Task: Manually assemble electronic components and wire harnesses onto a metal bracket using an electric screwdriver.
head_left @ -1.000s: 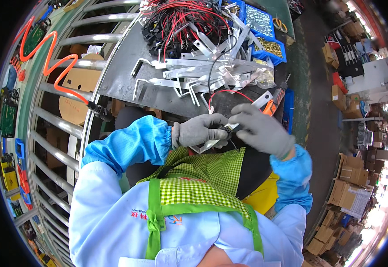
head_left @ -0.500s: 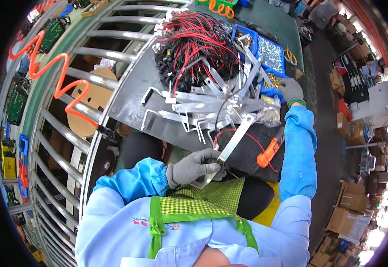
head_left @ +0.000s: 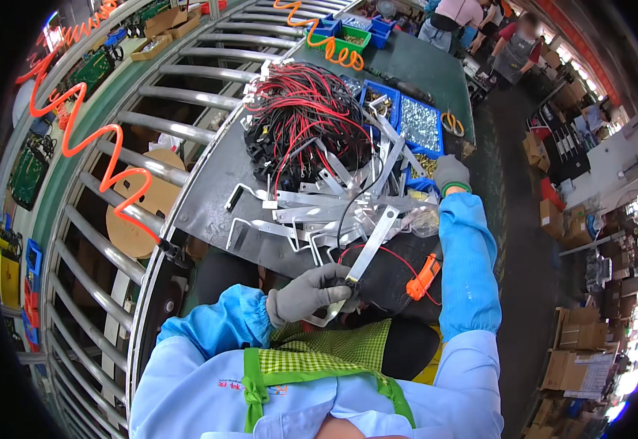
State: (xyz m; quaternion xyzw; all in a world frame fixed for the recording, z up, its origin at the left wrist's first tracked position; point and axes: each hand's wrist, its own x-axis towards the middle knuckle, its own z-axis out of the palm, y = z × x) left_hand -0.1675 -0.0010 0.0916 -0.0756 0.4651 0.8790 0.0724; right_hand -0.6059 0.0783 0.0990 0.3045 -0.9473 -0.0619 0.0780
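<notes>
My left hand (head_left: pixel 310 294), in a grey glove, is closed on a flat metal bracket (head_left: pixel 372 245) in front of my lap. The bracket slants up and away to the right. A small black part with red and black wires sits on it by my fingertips. My right hand (head_left: pixel 451 174), also gloved, is at the right edge of a blue bin (head_left: pixel 423 184) of small brass-coloured pieces (head_left: pixel 426 165). Its fingers are turned away, so what they grip is hidden. Loose metal brackets (head_left: pixel 311 214) lie in a pile between the hands and a heap of red and black wires (head_left: pixel 308 110).
An orange-handled tool (head_left: pixel 423 278) lies right of the bracket. Beyond my right hand are a blue bin of silvery hardware (head_left: pixel 420 123) and orange-handled scissors (head_left: pixel 451 124). A roller conveyor (head_left: pixel 180 130) runs along the left, with a coiled orange air hose (head_left: pixel 118 164) over it.
My view has tilted up, showing more of the bench's far end and people there. My right hand stays at the brass-piece bin; my left still holds the bracket.
</notes>
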